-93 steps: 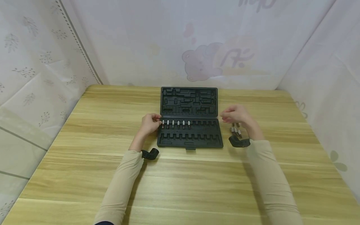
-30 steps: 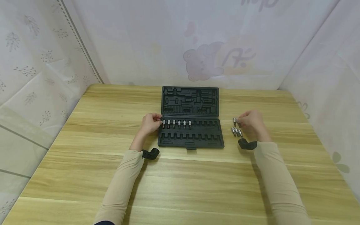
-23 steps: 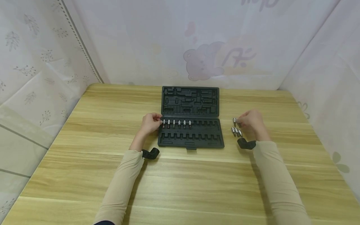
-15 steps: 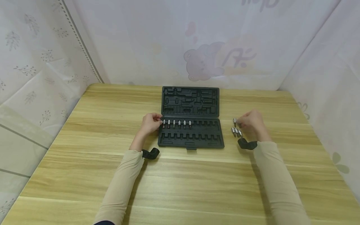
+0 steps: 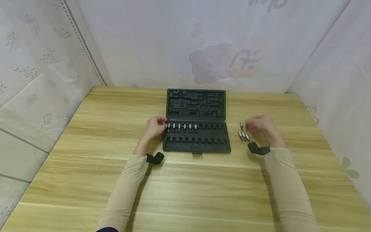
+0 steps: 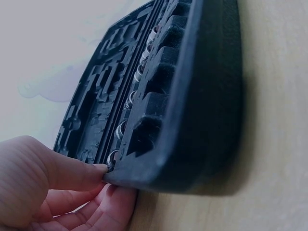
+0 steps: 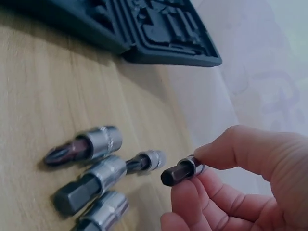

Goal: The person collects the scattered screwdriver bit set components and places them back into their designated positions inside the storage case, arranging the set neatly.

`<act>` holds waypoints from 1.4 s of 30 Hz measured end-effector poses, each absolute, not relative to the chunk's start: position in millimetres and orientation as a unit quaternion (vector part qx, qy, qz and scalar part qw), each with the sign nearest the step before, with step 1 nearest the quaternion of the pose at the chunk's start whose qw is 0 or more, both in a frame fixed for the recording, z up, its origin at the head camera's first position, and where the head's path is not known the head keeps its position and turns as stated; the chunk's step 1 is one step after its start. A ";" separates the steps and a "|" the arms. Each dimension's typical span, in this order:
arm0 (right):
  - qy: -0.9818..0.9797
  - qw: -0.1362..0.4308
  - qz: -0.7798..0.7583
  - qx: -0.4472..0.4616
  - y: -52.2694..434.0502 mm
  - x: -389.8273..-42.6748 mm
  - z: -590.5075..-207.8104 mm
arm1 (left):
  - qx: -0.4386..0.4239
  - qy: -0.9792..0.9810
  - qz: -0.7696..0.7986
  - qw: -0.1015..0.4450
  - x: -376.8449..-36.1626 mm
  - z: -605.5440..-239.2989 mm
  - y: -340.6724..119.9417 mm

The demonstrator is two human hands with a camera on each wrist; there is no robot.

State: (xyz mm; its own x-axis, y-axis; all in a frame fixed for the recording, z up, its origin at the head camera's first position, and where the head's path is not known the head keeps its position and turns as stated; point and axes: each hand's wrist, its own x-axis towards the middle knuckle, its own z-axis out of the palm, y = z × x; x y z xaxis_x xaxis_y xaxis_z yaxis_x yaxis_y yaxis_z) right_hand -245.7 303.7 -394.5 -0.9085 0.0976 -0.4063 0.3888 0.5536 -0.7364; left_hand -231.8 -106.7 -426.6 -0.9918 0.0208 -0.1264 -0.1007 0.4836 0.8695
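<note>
**Bit pinched in right hand, beside tool case**

Socket bit (image 7: 182, 171): short, chrome collar, dark hex tip. Right hand (image 5: 259, 128) pinches it between thumb and fingertips, just above the bench (image 5: 185, 187), near four loose bits (image 7: 91, 171) lying right of the black case (image 5: 196, 137). Left hand (image 5: 155, 127) grips the case's left edge. Since 0.5 s ago, right hand shifted slightly right.

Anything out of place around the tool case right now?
Nothing looks damaged or spilled. A few loose silver socket bits lie on the wooden table right of the open black plastic tool case, outside its slots. The right hand pinches another bit.
</note>
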 end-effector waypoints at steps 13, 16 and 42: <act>0.849 0.160 -0.484 0.135 286.2 -240.3 -384.4 | -0.021 0.854 0.516 0.067 -230.5 -427.4 -107.6; 0.851 0.156 -0.485 0.128 281.6 -240.9 -384.6 | -0.018 0.854 0.515 0.066 -230.7 -427.0 -107.7; 0.850 0.165 -0.491 0.096 232.5 -244.8 -378.0 | -0.025 0.853 0.517 0.069 -231.4 -425.2 -107.1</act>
State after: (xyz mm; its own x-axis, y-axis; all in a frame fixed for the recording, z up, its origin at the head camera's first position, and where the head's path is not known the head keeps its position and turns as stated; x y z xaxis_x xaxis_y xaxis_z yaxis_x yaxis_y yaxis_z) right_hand -244.8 232.5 -378.0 -0.9270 0.0018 -0.3751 0.3260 0.4984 -0.8033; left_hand -231.4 -107.1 -425.2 -0.9891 0.0290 -0.1443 -0.1145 0.4640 0.8784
